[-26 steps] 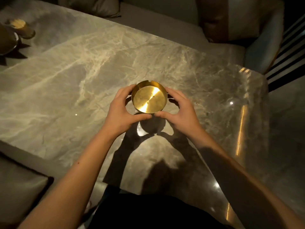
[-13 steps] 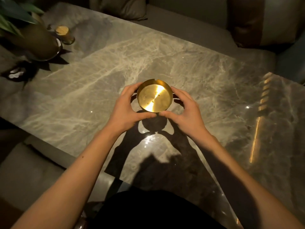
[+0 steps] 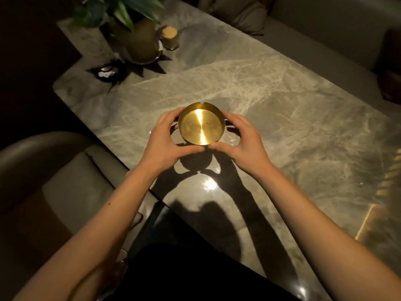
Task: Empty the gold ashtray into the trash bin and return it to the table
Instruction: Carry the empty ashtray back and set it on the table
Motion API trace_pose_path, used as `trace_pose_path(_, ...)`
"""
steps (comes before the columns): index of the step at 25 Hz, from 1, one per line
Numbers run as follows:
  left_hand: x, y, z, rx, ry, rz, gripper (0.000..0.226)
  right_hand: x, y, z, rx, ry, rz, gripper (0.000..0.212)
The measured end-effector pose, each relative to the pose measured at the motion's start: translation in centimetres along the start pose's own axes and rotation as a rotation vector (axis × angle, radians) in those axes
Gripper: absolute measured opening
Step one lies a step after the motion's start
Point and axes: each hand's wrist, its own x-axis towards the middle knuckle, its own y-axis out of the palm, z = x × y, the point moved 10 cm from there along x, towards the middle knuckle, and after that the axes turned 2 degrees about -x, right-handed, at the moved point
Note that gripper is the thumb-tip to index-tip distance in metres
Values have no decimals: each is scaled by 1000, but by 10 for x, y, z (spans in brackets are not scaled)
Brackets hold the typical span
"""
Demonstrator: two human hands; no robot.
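Note:
A round gold ashtray (image 3: 201, 124) with a notched rim is held a little above the marble table (image 3: 282, 109), its shadow falling on the stone below. Its shiny bowl looks empty. My left hand (image 3: 166, 141) wraps its left side and my right hand (image 3: 243, 140) wraps its right side, thumbs meeting at the near rim. No trash bin is in view.
A potted plant in a round vase (image 3: 138, 40) and a small cork-lidded jar (image 3: 170, 38) stand at the table's far left corner. A grey sofa seat (image 3: 65, 181) lies to my left, and cushions (image 3: 238, 14) line the bench behind the table.
The view has swung to the left along the table, bringing the plant and the left sofa into sight. Both hands keep the same hold on the ashtray.

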Motion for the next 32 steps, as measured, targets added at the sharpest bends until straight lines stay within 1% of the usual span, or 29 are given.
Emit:
trace_pose_path(5, 39, -84, 50, -14, -20, -5, 97, 68, 77, 37, -37, -16, 18, 82)
trace_pose_path(9, 63, -152, 101, -27, -50, -48, 98, 120, 144, 66, -52, -51, 49, 82)
trace_pose_path(18, 93, -265, 217, -74, -168, -175, 98, 218, 287, 99, -129, -112, 195, 81)
trace_pose_path(22, 113, -296, 260, -66, -194, -233, 97, 260, 338, 101, -193, -127, 279, 83)
trace_pose_path(26, 125, -310, 296, -73, -211, -293, 98, 291, 376, 91, -249, -108, 358, 86)
trace_pose_path(32, 143, -307, 334, -68, -294, -290, 100, 317, 406, 70, -335, -62, 430, 87)
